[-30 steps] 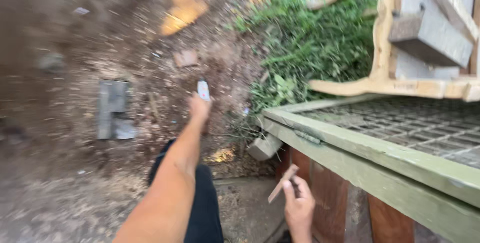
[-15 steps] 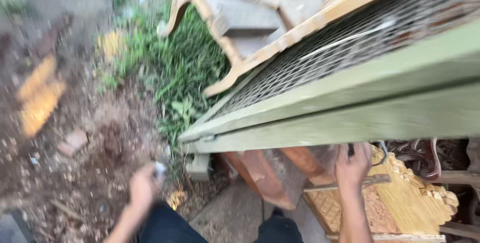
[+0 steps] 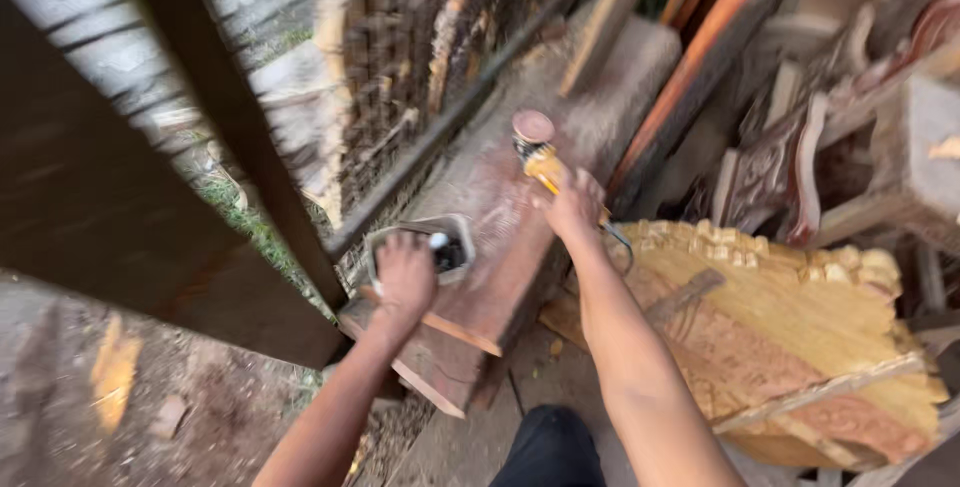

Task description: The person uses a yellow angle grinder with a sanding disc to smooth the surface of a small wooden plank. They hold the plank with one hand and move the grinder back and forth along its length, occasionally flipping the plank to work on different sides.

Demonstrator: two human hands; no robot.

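Note:
My right hand [image 3: 572,202] grips a yellow-bodied angle grinder [image 3: 535,152] whose round disc rests on a long reddish wooden plank [image 3: 510,237]. My left hand [image 3: 405,275] reaches into a small rectangular container [image 3: 455,232] that sits on the near end of the same plank; a small pale-tipped object shows at my fingertips, and whether I hold it I cannot tell. The picture is blurred by head motion.
A dark wooden frame with wire mesh [image 3: 400,67] stands to the left. A carved, pale yellow wooden panel [image 3: 800,347] lies on the right, with more carved pieces [image 3: 770,167] stacked behind it. Sawdust-covered dirt ground [image 3: 120,397] is at the lower left.
The view swung from the dirt ground and green mesh frame down to the plank. My left hand came from the ground to the container. My right hand now holds the grinder.

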